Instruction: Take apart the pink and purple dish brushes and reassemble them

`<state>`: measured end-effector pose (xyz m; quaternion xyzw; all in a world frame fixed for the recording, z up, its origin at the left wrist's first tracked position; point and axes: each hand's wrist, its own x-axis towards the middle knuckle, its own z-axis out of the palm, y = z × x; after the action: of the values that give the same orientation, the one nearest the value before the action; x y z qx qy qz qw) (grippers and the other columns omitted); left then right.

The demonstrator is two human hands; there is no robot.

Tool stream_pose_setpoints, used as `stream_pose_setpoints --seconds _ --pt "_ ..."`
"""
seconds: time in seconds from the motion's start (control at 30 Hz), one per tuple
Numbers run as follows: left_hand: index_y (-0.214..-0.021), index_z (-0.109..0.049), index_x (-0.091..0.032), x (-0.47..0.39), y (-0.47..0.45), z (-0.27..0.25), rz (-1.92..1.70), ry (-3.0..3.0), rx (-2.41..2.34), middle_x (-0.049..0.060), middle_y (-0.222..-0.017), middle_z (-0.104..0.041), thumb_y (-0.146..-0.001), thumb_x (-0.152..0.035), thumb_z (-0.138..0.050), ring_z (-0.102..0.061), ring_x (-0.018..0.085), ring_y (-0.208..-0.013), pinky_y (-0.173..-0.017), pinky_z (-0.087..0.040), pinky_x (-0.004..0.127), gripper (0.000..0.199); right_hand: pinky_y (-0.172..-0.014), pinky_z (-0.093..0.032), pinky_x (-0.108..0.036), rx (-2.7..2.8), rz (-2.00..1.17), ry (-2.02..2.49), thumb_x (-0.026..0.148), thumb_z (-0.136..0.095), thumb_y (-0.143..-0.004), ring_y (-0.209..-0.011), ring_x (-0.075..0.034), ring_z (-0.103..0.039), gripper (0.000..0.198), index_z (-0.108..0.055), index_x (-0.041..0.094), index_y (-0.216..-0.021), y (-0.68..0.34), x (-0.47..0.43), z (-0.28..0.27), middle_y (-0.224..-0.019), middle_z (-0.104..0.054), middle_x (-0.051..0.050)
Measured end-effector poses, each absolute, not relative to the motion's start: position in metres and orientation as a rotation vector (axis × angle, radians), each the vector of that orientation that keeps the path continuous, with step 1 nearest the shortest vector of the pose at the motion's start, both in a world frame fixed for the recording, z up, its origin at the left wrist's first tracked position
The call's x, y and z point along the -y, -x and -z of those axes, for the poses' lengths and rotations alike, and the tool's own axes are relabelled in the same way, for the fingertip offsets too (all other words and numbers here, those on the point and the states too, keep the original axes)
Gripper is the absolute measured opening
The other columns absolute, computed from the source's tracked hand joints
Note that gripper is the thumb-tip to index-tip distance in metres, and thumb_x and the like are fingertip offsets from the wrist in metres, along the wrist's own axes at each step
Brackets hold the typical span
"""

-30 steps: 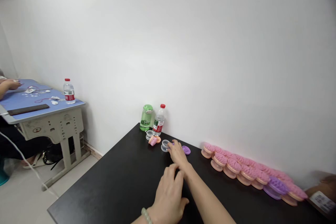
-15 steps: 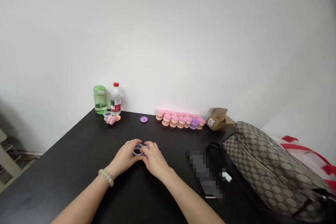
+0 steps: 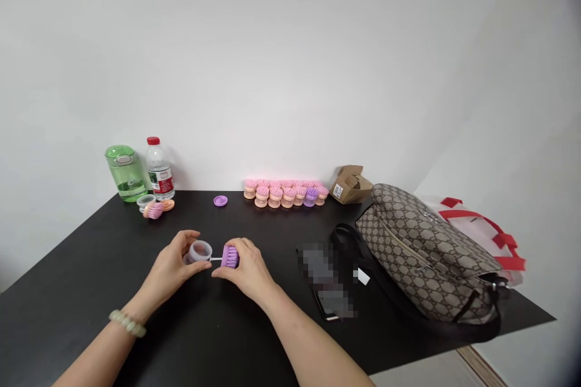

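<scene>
Left hand (image 3: pixel 175 261) grips a translucent, round plastic cup (image 3: pixel 200 250); right hand (image 3: pixel 247 267) grips 1 purple, bristled brush head (image 3: pixel 230 257); 1 thin white stem (image 3: pixel 216 259) spans the gap between them.

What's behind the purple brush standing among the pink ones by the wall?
Behind the purple brush, pink bristle tops of a back row show, then the white wall. Whatever stands below those tops, directly behind the purple brush, is covered; I can't see it.
</scene>
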<state>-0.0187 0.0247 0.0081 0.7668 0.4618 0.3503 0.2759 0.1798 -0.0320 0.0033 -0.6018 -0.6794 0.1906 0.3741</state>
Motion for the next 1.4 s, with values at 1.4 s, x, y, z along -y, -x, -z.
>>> stream_pose_setpoints --seconds 1.4 --pt "-0.104 -0.066 -0.020 0.007 -0.001 -0.022 -0.952 -2.144 -1.100 0.003 -0.100 -0.068 -0.066 -0.025 -0.088 -0.063 0.022 -0.092 -0.081 -0.048 0.032 0.044 -0.082 -0.060 -0.035 1.578 -0.664 1.174 0.012 -0.067 -0.071 -0.107 -0.024 -0.064 0.049 -0.063 0.025 -0.118 -0.180 0.042 0.005 -0.120 -0.063 -0.007"
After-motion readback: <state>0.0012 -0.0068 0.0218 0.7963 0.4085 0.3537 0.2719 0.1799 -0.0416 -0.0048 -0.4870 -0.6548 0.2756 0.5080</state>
